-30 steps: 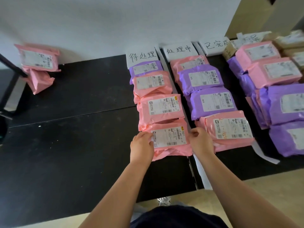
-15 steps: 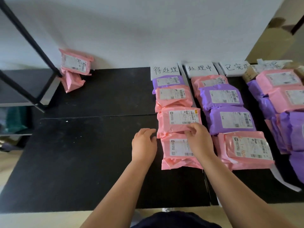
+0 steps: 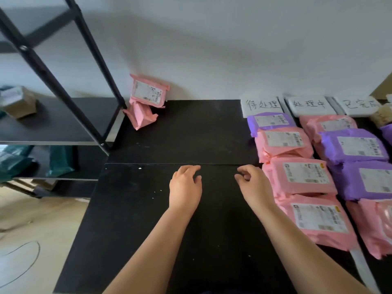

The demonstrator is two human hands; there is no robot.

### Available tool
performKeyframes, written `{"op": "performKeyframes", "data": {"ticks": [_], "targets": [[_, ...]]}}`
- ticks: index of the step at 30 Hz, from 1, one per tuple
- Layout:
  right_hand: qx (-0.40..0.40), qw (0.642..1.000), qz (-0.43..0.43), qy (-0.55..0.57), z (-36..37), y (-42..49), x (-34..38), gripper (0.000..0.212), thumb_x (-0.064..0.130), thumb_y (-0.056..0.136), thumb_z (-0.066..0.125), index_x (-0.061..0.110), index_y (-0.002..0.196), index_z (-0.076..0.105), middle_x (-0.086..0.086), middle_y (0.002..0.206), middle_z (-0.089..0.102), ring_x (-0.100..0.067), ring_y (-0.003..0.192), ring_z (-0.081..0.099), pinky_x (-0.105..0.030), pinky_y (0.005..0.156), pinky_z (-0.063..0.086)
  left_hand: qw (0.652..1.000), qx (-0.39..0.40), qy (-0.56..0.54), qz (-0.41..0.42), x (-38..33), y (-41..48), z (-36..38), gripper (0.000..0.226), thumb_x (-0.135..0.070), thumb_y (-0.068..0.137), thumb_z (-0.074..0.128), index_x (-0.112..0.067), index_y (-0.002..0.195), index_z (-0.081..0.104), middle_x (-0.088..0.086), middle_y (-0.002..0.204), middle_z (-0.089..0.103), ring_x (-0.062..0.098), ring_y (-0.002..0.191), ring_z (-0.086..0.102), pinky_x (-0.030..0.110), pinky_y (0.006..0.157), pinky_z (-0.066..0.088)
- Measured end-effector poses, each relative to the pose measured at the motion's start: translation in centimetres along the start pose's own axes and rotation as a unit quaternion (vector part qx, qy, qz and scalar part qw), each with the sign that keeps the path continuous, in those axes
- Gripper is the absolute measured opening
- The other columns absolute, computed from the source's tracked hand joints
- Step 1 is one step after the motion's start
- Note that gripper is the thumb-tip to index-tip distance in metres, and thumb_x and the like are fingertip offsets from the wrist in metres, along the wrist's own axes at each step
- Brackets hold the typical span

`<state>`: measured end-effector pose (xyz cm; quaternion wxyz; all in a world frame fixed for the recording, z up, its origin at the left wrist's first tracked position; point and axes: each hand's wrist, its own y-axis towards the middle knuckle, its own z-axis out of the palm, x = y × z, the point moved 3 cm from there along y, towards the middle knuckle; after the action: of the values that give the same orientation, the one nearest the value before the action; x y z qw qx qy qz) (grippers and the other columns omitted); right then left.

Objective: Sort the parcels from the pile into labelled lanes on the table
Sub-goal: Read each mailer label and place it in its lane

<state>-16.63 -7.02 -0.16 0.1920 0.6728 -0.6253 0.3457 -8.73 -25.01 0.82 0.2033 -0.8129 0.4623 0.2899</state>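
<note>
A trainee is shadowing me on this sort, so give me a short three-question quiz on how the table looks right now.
1. True or false: the left hand grips a parcel.
2. How many pink parcels are in the pile by the wall? A) one B) two C) five
3. Fill in: the parcel nearest the 待处理 label is ____ in colour.
Key: 1 false, it and the right hand are empty above the table; 2 B; 3 purple, the purple parcel.
</note>
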Motion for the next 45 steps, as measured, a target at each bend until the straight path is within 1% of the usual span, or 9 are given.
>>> {"op": "performKeyframes", "data": {"ticks": [9, 16, 20, 25, 30, 37, 40, 43, 45], "targets": [[0.028, 0.999, -0.013, -0.026, 10.6, 0.4, 10.7, 0.031, 0.027, 0.097, 0.062, 0.025, 0.128, 0.059, 0.006, 0.124, 0.058, -0.005, 0.105, 0.056, -0.017, 0.080, 0.041, 1.000, 0.000, 0.004, -0.023, 10.4, 7.8, -10.0, 0.036, -0.018, 0.099, 0.055, -0.019, 0.136, 0.058, -0.002, 0.138, 0.055, 0.018, 0.126, 0.050, 0.038, 0.107, 0.043], [0.048, 0.994, -0.063, -0.069, 14.2, 4.7, 17.0, 0.032, 0.027, 0.098, 0.061, 0.024, 0.129, 0.059, 0.005, 0.125, 0.059, -0.002, 0.097, 0.052, -0.014, 0.077, 0.040, 0.999, -0.023, -0.002, -0.029, 13.0, 14.8, -13.6, 0.038, -0.017, 0.099, 0.055, -0.017, 0.137, 0.056, 0.001, 0.138, 0.055, 0.020, 0.124, 0.051, 0.037, 0.106, 0.044], [0.056, 0.992, -0.086, -0.078, 14.9, 9.3, 20.1, 0.034, 0.027, 0.098, 0.061, 0.025, 0.132, 0.058, 0.006, 0.127, 0.060, -0.005, 0.102, 0.057, -0.015, 0.079, 0.042, 0.998, -0.046, -0.011, -0.036, 13.1, 19.3, -14.7, 0.039, -0.018, 0.099, 0.055, -0.016, 0.138, 0.055, 0.002, 0.139, 0.055, 0.022, 0.124, 0.051, 0.038, 0.105, 0.044], [0.076, 0.991, -0.089, -0.063, 15.9, 16.0, 22.9, 0.038, 0.028, 0.099, 0.059, 0.025, 0.136, 0.055, 0.006, 0.127, 0.061, -0.008, 0.107, 0.058, -0.020, 0.084, 0.045, 0.998, -0.050, -0.005, -0.042, 13.2, 26.1, -14.9, 0.040, -0.016, 0.099, 0.052, -0.018, 0.139, 0.054, 0.005, 0.138, 0.054, 0.024, 0.121, 0.053, 0.033, 0.094, 0.044], [0.097, 0.989, -0.087, -0.075, 18.3, 23.7, 25.2, 0.047, 0.029, 0.099, 0.058, 0.024, 0.144, 0.048, 0.003, 0.135, 0.059, -0.014, 0.120, 0.057, -0.030, 0.095, 0.047, 0.997, -0.041, 0.036, -0.050, 13.5, 33.6, -14.2, 0.044, -0.015, 0.101, 0.046, -0.015, 0.145, 0.044, 0.004, 0.150, 0.043, 0.025, 0.134, 0.041, 0.037, 0.104, 0.039], [0.124, 0.990, -0.036, -0.050, 22.1, 33.1, 26.9, 0.059, 0.032, 0.098, 0.059, 0.015, 0.150, 0.038, -0.005, 0.146, 0.051, -0.024, 0.132, 0.051, -0.038, 0.104, 0.043, 0.996, -0.062, 0.027, -0.056, 15.1, 41.8, -12.9, 0.051, -0.011, 0.097, 0.044, -0.012, 0.147, 0.038, 0.008, 0.148, 0.044, 0.029, 0.136, 0.040, 0.047, 0.111, 0.036], [0.141, 0.989, 0.003, -0.053, 23.8, 35.7, 26.8, 0.061, 0.033, 0.098, 0.058, 0.015, 0.152, 0.036, -0.005, 0.148, 0.049, -0.026, 0.131, 0.051, -0.037, 0.097, 0.043, 0.995, -0.061, 0.050, -0.062, 16.0, 44.6, -12.3, 0.049, -0.012, 0.096, 0.045, -0.010, 0.144, 0.036, 0.008, 0.149, 0.043, 0.029, 0.140, 0.033, 0.049, 0.114, 0.030], [0.147, 0.989, 0.017, -0.023, 25.3, 37.2, 26.7, 0.056, 0.026, 0.098, 0.057, 0.020, 0.150, 0.038, -0.003, 0.138, 0.056, -0.021, 0.111, 0.059, -0.030, 0.078, 0.043, 0.995, -0.038, 0.059, -0.075, 16.5, 46.2, -11.5, 0.055, -0.015, 0.097, 0.044, -0.013, 0.150, 0.028, 0.008, 0.150, 0.041, 0.028, 0.143, 0.030, 0.050, 0.116, 0.027], [0.158, 0.987, 0.009, -0.007, 26.3, 37.9, 26.7, 0.050, 0.022, 0.097, 0.058, 0.021, 0.145, 0.046, -0.002, 0.131, 0.061, -0.018, 0.100, 0.059, -0.028, 0.075, 0.044, 0.995, -0.038, 0.057, -0.075, 16.9, 46.7, -11.2, 0.057, -0.015, 0.098, 0.044, -0.014, 0.152, 0.027, 0.008, 0.147, 0.045, 0.029, 0.140, 0.035, 0.050, 0.115, 0.029]]}}
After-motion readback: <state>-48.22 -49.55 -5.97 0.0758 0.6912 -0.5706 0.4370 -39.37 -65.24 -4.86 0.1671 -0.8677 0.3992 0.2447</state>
